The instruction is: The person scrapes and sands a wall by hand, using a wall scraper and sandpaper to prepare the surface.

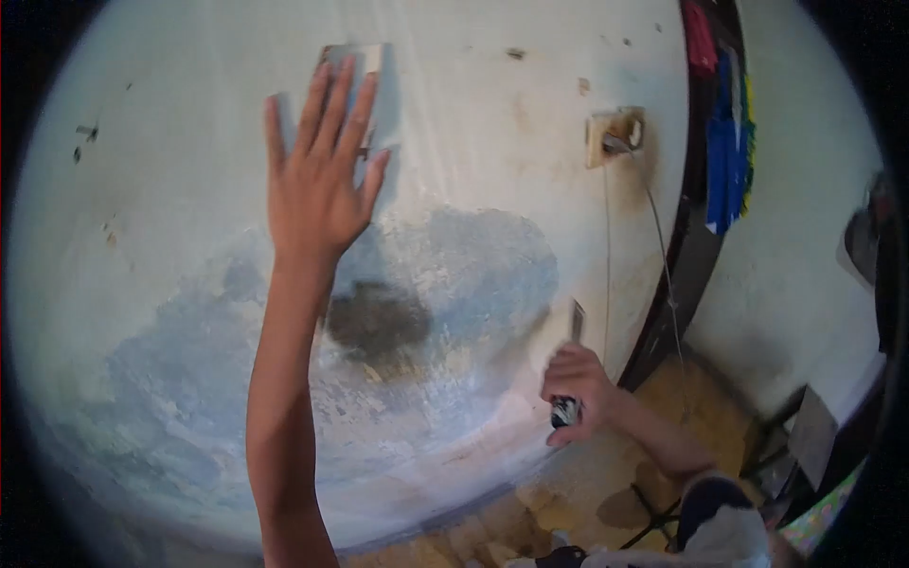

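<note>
So the left hand is up high on the wall, fingers spread and palm flat toward it, and the fingertips lie over a small pale block near the top of the shot. Honestly can't tell if the hand is pressing that block or just resting over it, since it's a bit blurry there. The right hand is lower and off to the right, closed in a fist around the dark handle of a scraper, with the narrow blade pointing up and right at the wall surface. The wall is pretty rough: lots of bluish-grey flaked areas and a dark patch sitting between the two arms. Further right there's a grubby socket with a thin cable hanging down from it, then some red and blue clothes hanging past the wall's edge. Yellowish floor down below.
</note>
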### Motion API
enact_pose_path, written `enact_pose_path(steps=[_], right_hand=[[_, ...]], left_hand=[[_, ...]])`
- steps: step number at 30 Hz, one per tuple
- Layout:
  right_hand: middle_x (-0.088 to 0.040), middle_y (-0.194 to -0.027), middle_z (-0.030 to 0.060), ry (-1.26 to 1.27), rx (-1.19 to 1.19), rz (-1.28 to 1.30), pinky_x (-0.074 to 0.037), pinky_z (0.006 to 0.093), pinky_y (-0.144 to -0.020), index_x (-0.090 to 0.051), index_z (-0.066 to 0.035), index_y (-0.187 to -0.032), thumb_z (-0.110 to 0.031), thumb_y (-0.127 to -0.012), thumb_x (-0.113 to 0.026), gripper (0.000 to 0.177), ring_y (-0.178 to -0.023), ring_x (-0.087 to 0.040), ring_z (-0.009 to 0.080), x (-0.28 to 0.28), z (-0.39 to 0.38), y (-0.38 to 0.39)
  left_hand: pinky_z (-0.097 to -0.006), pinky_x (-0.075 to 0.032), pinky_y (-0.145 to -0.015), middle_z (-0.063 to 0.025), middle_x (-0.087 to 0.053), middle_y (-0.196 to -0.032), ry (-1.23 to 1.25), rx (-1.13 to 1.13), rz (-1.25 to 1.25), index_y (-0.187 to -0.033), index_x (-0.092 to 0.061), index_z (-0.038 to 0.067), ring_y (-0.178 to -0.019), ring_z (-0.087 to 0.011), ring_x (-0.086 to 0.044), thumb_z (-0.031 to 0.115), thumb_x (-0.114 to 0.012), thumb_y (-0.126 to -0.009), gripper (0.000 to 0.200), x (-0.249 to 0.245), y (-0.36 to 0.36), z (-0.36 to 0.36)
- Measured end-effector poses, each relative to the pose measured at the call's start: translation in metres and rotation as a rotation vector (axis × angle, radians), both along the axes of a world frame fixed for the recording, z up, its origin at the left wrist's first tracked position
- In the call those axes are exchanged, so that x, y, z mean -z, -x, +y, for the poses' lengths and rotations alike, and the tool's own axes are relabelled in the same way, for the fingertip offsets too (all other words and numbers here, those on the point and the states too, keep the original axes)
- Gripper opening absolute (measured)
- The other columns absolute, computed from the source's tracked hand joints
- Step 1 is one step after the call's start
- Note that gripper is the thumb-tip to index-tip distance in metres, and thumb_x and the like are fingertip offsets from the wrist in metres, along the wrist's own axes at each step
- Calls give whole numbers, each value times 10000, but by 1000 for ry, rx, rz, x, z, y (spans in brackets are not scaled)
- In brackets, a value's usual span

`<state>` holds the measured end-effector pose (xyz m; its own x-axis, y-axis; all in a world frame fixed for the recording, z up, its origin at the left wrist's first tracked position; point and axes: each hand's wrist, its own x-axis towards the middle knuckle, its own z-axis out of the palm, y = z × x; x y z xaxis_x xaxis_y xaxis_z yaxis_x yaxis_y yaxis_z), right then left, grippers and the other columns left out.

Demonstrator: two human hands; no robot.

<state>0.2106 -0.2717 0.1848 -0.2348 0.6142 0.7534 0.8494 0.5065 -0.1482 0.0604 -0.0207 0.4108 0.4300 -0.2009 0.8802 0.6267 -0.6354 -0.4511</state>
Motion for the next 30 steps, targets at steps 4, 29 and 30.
enact_pose_path(steps=[4,29,30], right_hand=[[-427,-573,28,-343,-270,-173,-328,325,-509,-473,-92,-589,-642,-731,-666,600,-501,-451,208,-56,55,12],[-444,-578,0,-542,-522,-730,-376,310,-480,-446,-124,-573,-586,-798,-567,528,-503,-463,165,-66,104,-33],[-450,-579,1,-523,-553,-757,-376,306,-481,-452,-122,-575,-587,-781,-575,523,-504,-470,162,-62,101,-30]], left_hand=[[-490,-30,-1216,47,-221,-1594,-4,-66,3,-1532,-240,269,-1473,-155,-179,430,-421,-920,658,2,-3,1],[-467,-96,-1213,43,-331,-1552,-76,2,-19,-1493,-357,268,-1446,-158,-270,436,-482,-874,653,-1,-7,7],[-466,-97,-1213,42,-330,-1553,-75,-5,-17,-1492,-358,268,-1446,-158,-269,436,-482,-873,654,0,-7,7]])
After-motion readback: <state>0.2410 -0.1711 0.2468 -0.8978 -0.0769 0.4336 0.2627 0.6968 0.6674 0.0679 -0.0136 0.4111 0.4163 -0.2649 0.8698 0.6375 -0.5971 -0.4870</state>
